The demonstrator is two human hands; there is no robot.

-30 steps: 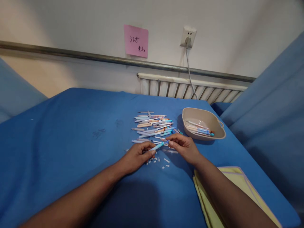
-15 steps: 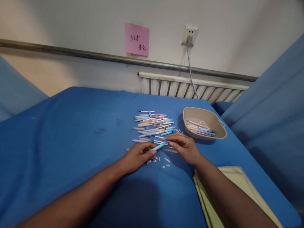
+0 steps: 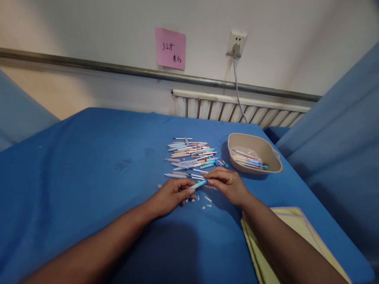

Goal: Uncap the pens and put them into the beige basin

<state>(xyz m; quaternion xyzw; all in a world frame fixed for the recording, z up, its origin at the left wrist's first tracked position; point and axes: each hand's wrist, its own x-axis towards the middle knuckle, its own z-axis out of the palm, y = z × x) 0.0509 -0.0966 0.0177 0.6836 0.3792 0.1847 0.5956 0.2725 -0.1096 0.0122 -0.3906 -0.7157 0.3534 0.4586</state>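
Observation:
My left hand [image 3: 176, 193] is closed around the lower end of a light blue pen barrel [image 3: 198, 184], which points up to the right. At the barrel's other end, my right hand [image 3: 226, 183] pinches with thumb and fingers; whatever small part lies between its fingertips is hidden. Just beyond my hands, pen barrels and refills [image 3: 192, 154] lie in loose rows on the blue cloth. Several small white pieces [image 3: 208, 199] are scattered on the near side of my hands.
A beige basket [image 3: 276, 163] with several pens in it stands at the right. Nearer on that side, a folded yellow cloth [image 3: 293, 228] lies partly under my right forearm. Behind the blue-covered table [image 3: 89, 157] are a radiator [image 3: 213, 104] and a wall socket with a plugged-in cable.
My right hand has shifted slightly left, closer to my left hand. The blue tip seen at the barrel's end before is now covered by my right fingers.

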